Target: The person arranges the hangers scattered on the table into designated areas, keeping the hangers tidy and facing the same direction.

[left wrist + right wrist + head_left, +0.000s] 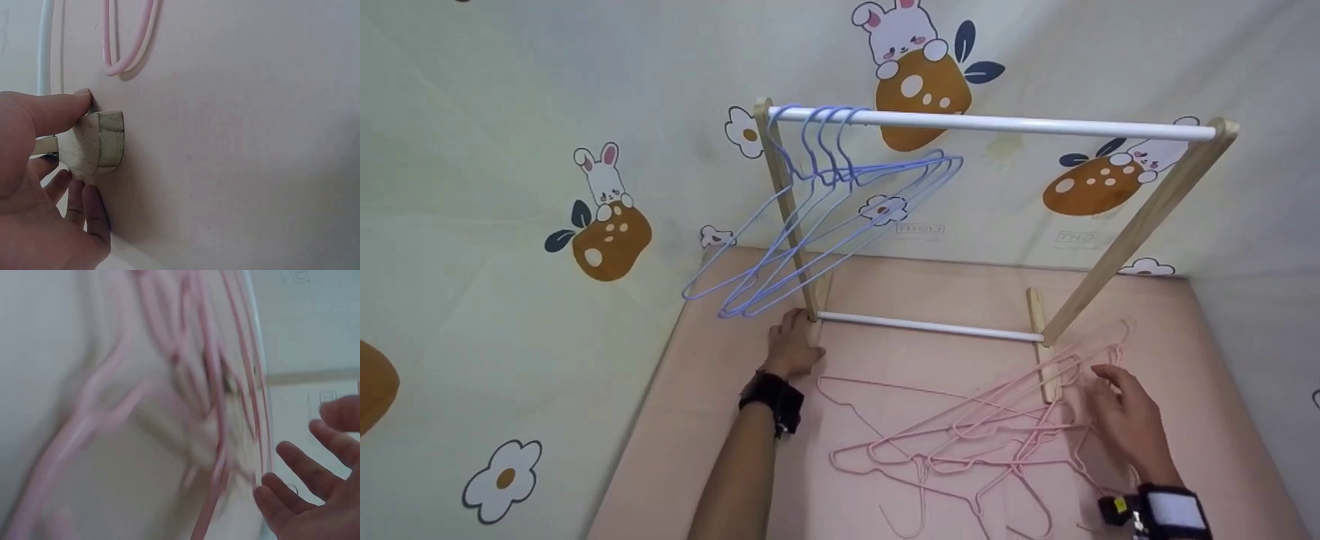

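Note:
My left hand (pixel 793 351) grips the left wooden foot (pixel 93 143) of a clothes rack, thumb on one side and fingers curled on the other. The rack has wooden side posts (pixel 1140 232) and a white top rail (pixel 1005 124). Several blue hangers (pixel 825 180) hang by their hooks at the rail's left end. A tangled pile of pink hangers (pixel 919 433) lies in front of the rack, partly over its right foot (pixel 1048 379). Beside the pile's right end is my right hand (pixel 1132 424), its fingers spread and slightly bent, with nothing held in the right wrist view.
A white lower bar (pixel 930 326) joins the rack's two sides near the pink surface (pixel 720 420). Pale walls (pixel 472 187) printed with bunnies and flowers stand behind and at both sides, close behind the rack.

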A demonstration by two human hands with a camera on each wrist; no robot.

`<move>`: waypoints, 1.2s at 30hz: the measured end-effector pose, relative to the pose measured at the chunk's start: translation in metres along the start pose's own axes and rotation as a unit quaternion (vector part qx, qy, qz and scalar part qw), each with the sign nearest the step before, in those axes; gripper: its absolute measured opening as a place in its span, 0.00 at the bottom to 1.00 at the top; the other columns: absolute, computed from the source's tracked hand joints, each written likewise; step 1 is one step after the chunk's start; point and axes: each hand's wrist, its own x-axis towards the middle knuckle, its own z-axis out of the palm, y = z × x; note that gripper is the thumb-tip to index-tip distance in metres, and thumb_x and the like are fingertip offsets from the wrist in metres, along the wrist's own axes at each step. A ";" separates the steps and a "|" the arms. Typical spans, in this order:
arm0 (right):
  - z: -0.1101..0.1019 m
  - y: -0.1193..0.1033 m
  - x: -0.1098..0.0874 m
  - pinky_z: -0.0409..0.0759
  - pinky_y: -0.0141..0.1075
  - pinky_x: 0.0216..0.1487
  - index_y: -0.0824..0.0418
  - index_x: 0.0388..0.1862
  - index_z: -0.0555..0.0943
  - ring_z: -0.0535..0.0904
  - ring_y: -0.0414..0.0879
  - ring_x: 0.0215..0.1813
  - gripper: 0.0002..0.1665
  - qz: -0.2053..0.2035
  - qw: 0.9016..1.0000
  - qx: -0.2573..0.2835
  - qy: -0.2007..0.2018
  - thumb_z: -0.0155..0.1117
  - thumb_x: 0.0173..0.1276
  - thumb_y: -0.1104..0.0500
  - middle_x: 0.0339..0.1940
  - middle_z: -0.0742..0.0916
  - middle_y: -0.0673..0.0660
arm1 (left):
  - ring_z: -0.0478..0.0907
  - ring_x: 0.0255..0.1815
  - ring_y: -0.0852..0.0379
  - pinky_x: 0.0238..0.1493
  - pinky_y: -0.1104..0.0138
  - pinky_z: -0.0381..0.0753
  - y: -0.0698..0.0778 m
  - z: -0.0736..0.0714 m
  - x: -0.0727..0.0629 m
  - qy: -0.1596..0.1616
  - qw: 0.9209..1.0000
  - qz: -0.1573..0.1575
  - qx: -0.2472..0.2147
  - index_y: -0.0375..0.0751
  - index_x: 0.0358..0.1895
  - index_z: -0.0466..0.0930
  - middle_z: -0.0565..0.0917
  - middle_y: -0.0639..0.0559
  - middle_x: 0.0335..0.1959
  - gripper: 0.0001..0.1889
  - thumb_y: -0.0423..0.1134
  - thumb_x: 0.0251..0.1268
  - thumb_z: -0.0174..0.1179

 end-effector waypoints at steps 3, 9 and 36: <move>0.002 0.007 -0.026 0.58 0.81 0.70 0.67 0.79 0.71 0.62 0.82 0.78 0.44 -0.045 0.997 -0.042 -0.047 0.80 0.71 0.52 0.77 0.71 0.81 | 0.56 0.79 0.27 0.80 0.41 0.58 0.007 -0.008 -0.008 -0.014 1.000 -0.009 0.003 0.30 0.84 0.60 0.57 0.32 0.84 0.43 0.34 0.70 0.68; 0.020 0.003 -0.062 0.51 0.87 0.67 0.54 0.86 0.63 0.48 0.93 0.78 0.76 -0.097 0.982 -0.121 -0.106 0.94 0.42 0.37 0.83 0.59 0.84 | 0.55 0.80 0.26 0.80 0.43 0.56 0.010 -0.010 -0.007 -0.023 1.000 -0.013 0.009 0.31 0.85 0.58 0.55 0.32 0.86 0.43 0.35 0.70 0.67; 0.056 -0.042 -0.054 0.66 0.87 0.58 0.63 0.83 0.68 0.58 0.89 0.76 0.56 -0.031 0.976 -0.170 -0.134 0.81 0.60 0.48 0.79 0.65 0.86 | 0.52 0.83 0.28 0.82 0.45 0.53 0.003 -0.005 0.001 -0.043 0.999 -0.029 0.012 0.33 0.87 0.55 0.51 0.36 0.88 0.45 0.39 0.73 0.66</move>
